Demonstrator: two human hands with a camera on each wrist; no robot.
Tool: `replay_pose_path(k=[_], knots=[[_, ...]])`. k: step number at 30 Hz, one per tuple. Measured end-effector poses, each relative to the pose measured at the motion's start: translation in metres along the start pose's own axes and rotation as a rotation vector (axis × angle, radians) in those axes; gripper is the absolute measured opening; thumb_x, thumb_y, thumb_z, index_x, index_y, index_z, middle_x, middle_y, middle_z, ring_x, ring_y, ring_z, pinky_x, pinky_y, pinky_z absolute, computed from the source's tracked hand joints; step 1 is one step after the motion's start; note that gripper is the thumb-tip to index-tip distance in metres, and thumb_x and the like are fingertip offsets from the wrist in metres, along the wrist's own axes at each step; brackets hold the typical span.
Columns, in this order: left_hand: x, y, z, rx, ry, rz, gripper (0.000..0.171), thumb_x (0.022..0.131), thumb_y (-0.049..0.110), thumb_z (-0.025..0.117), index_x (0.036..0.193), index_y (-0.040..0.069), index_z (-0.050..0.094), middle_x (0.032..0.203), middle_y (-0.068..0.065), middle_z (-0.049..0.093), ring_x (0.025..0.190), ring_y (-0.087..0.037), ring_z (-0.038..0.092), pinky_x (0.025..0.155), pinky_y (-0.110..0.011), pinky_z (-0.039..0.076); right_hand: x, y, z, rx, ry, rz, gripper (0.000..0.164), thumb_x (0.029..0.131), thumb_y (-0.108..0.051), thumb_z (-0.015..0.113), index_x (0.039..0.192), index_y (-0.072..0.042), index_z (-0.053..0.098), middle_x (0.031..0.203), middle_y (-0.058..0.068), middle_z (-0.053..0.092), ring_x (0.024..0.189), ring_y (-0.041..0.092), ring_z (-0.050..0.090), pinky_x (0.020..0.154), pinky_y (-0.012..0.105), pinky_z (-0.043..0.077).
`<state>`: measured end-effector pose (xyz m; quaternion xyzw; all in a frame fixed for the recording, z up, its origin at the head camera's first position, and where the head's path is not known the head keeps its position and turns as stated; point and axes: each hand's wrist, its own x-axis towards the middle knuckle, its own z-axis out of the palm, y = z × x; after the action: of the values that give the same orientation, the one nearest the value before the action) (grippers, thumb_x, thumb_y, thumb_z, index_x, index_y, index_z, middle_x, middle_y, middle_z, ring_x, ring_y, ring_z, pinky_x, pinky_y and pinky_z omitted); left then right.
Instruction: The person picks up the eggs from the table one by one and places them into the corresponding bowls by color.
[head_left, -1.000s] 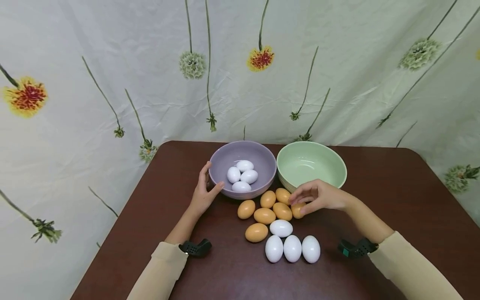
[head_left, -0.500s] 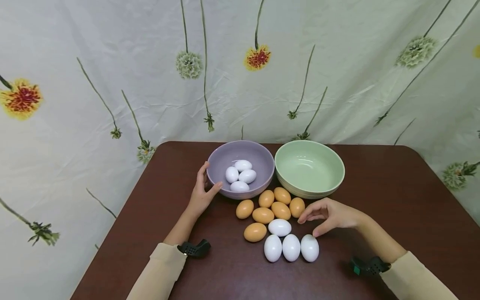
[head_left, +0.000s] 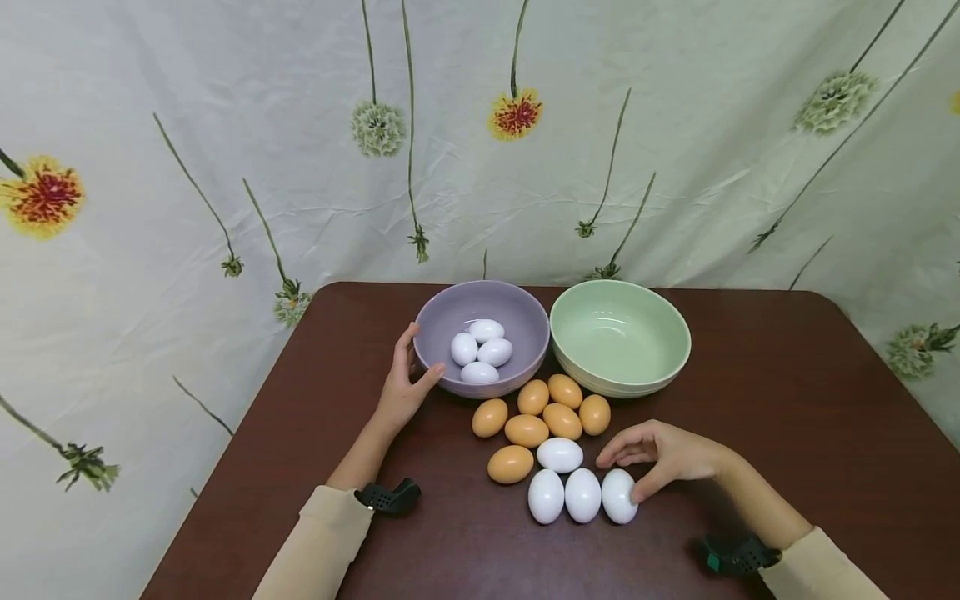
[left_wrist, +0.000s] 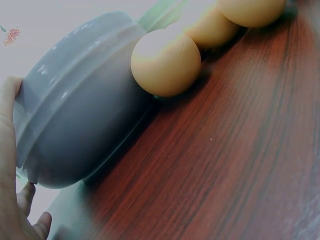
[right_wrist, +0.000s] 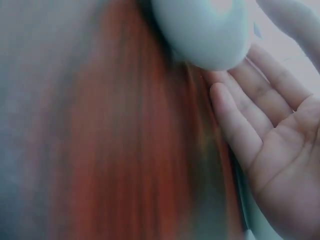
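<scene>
My left hand (head_left: 405, 392) holds the left side of a purple bowl (head_left: 427, 308), thumb on its front rim and fingers along the outer wall. In the left wrist view, the grey-looking outer wall of that bowl (left_wrist: 95, 100) stands beside the hand. Several white eggs (head_left: 480, 372) lie inside it. On the right, my right hand (head_left: 675, 450) is spread over the rightmost white egg (head_left: 618, 497) of the front row, thumb tip at its right side and fingertips just behind its far end. The right wrist view has a white egg (right_wrist: 205, 30) beyond loosely extended fingers.
A light green bowl (head_left: 652, 321) stands right beside the purple one, with no eggs showing inside. Several brown eggs (head_left: 527, 431) lie clustered before the bowls. More white eggs (head_left: 560, 456) sit just in front. The dark brown table (head_left: 787, 375) ends at a flower-patterned cloth (head_left: 465, 183).
My right hand has left the rightmost brown egg and moved toward me and right, to the end white egg. My left hand stays on the purple bowl. The view has shifted slightly.
</scene>
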<state>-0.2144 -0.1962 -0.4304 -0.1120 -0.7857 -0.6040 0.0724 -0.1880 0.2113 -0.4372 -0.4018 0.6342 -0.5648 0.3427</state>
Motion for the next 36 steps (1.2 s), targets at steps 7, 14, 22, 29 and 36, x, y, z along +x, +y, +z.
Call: replay_pose_path(k=[7,14,22,29,36], knots=[[0.000,0.000,0.000,-0.007,0.005,0.000,0.077,0.094,0.008,0.062,0.153,0.000,0.014,0.162,-0.016,0.006,0.147,-0.032,0.010,0.112,-0.058,0.017,-0.006,0.005,0.004,-0.030,0.026,0.015,0.046,0.079,0.001,0.079,0.119,0.010,0.060,0.116,0.026,0.062,0.112,0.016,0.060,0.098,0.027,0.043],[0.000,0.001,0.000,-0.003,0.006,0.007,0.077,0.093,0.007,0.062,0.153,-0.001,0.014,0.161,-0.017,0.005,0.146,-0.033,0.010,0.112,-0.057,0.018,-0.008,0.008,0.006,-0.038,0.021,-0.035,0.043,0.080,0.003,0.077,0.118,0.012,0.060,0.115,0.017,0.066,0.108,0.014,0.062,0.095,0.029,0.047],[0.000,0.001,0.000,-0.002,0.007,0.005,0.077,0.093,0.007,0.062,0.153,-0.001,0.014,0.161,-0.017,0.006,0.147,-0.032,0.010,0.112,-0.057,0.017,-0.009,0.010,0.008,-0.006,0.024,-0.062,0.038,0.079,0.008,0.076,0.112,0.009,0.058,0.114,0.026,0.063,0.109,0.018,0.062,0.092,0.032,0.048],[0.001,0.003,0.000,-0.008,0.009,0.010,0.076,0.093,0.006,0.062,0.153,-0.002,0.014,0.161,-0.018,0.006,0.146,-0.033,0.010,0.112,-0.057,0.017,-0.009,0.011,0.007,0.011,0.044,-0.049,0.036,0.077,0.007,0.077,0.108,0.008,0.059,0.109,0.019,0.067,0.104,0.020,0.064,0.094,0.031,0.048],[-0.001,0.003,0.000,-0.002,0.004,0.001,0.077,0.093,0.006,0.061,0.153,-0.001,0.013,0.161,-0.018,0.006,0.147,-0.033,0.010,0.112,-0.058,0.017,-0.010,0.009,0.003,0.076,0.086,-0.002,0.035,0.076,0.008,0.077,0.106,0.011,0.058,0.111,0.012,0.068,0.105,0.018,0.064,0.095,0.032,0.047]])
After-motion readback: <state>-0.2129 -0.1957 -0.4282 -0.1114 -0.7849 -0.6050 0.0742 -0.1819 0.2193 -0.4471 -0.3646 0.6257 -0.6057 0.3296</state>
